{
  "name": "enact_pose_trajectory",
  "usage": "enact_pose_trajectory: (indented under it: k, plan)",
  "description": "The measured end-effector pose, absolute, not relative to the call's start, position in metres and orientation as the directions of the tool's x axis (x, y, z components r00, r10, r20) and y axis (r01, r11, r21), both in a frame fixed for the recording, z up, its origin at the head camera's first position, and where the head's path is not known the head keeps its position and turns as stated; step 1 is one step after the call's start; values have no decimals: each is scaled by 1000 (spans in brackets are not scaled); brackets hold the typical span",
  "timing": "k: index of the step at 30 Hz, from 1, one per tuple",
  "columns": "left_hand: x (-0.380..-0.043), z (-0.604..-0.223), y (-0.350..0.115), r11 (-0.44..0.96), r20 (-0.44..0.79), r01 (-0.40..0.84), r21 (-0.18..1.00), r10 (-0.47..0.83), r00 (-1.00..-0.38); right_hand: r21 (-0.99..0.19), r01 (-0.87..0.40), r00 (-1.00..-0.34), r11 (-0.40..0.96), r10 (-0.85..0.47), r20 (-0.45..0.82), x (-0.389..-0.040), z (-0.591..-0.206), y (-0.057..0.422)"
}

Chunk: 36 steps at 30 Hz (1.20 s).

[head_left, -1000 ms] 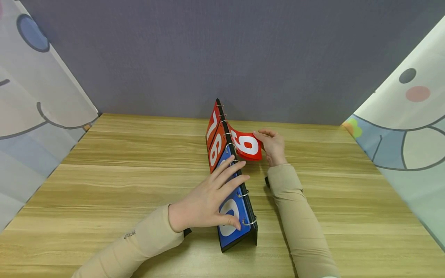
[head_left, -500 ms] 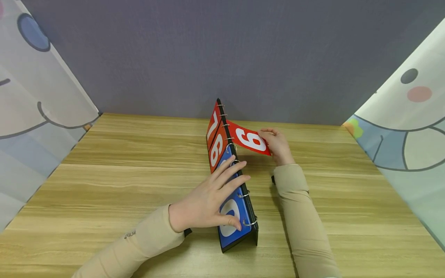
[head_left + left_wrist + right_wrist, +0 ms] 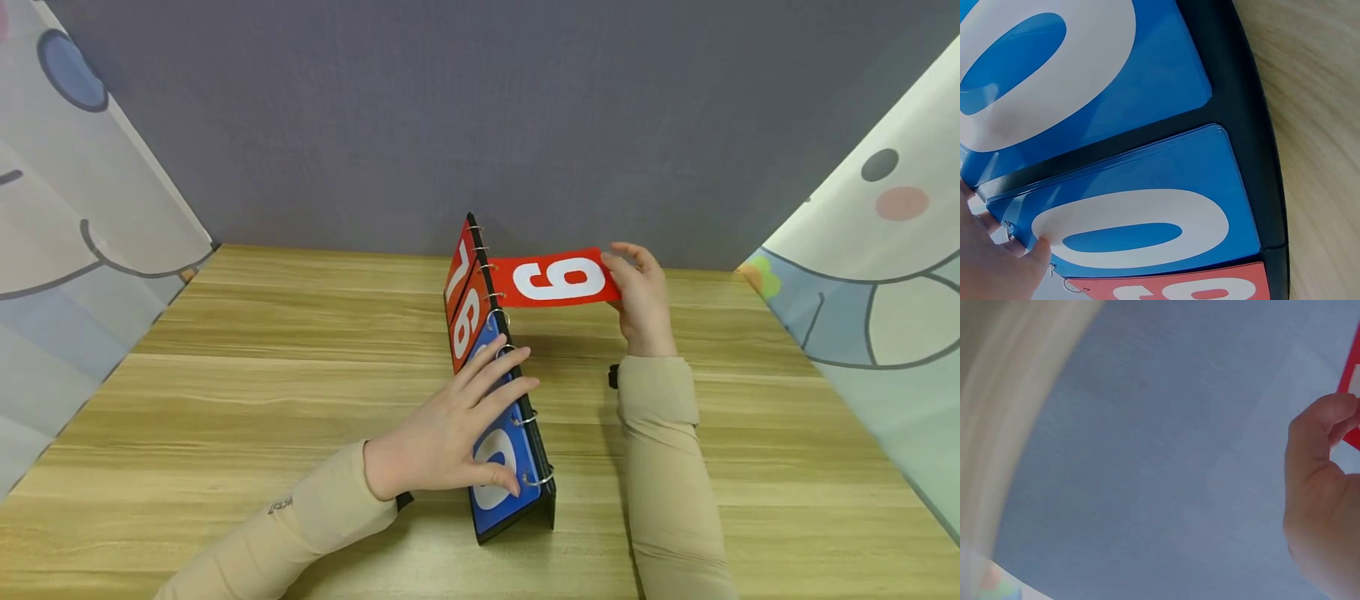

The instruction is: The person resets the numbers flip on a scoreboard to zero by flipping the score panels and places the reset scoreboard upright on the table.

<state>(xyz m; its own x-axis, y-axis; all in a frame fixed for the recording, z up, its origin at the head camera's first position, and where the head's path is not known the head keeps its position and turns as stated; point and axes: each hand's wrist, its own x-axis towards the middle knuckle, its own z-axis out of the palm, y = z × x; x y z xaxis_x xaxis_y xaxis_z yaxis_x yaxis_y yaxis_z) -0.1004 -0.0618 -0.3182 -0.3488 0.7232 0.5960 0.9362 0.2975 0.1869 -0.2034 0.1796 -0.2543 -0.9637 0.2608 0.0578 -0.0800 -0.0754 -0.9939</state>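
A tabletop flip scoreboard (image 3: 542, 467) stands like a tent on the table, its black frame carrying red and blue number cards on metal rings. My right hand (image 3: 643, 300) pinches the outer edge of a red number card (image 3: 558, 279), held out nearly level to the right of the rings. In the right wrist view only that card's corner (image 3: 1352, 434) shows by the fingers. My left hand (image 3: 450, 425) rests on the blue side with fingers spread over the top edge. Two blue cards with white zeros, one being the near card (image 3: 1241, 206), show in the left wrist view.
The scoreboard stands on a wood-grain table (image 3: 300, 333). A grey panel (image 3: 465, 125) rises behind the table, with cartoon-printed sheets (image 3: 900, 250) at both sides.
The right hand has drawn the red card outward to the right and up, straightening it from a hanging curve to nearly level. My left hand and the scoreboard have stayed in place.
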Motion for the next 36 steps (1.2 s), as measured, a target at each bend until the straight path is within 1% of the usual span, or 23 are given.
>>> enact_pose_trajectory:
  k: [3, 7, 11, 14, 17, 25, 31, 36]
  plan:
    - [-100, -318, -62, 299, 598, 936, 187, 722, -350, -981, -168, -957, -97, 253, 139, -195, -247, 174]
    - [-100, -318, -63, 303, 592, 934, 191, 723, -355, -944, -310, -935, -111, 214, 282, -186, -243, 163]
    - [-101, -318, -63, 299, 598, 936, 188, 721, -350, -893, -441, -894, -89, 133, 428, -180, -244, 152]
    - [-101, -318, -62, 297, 604, 938, 180, 719, -344, -864, -502, -865, -40, 56, 499, -180, -247, 144]
    - [-101, -318, -62, 299, 604, 938, 176, 719, -343, -850, -526, -850, 26, -4, 526, -180, -250, 137]
    - [-101, -319, -62, 290, 609, 941, 173, 720, -334, -802, -568, -823, 185, -102, 559, -180, -260, 124]
    - [-101, -320, -62, 288, 615, 942, 171, 716, -331, -698, -636, -770, 329, -211, 602, -182, -265, 117]
    - [-101, -319, -62, 286, 624, 945, 161, 712, -321, -639, -682, -729, 355, -261, 633, -181, -267, 112]
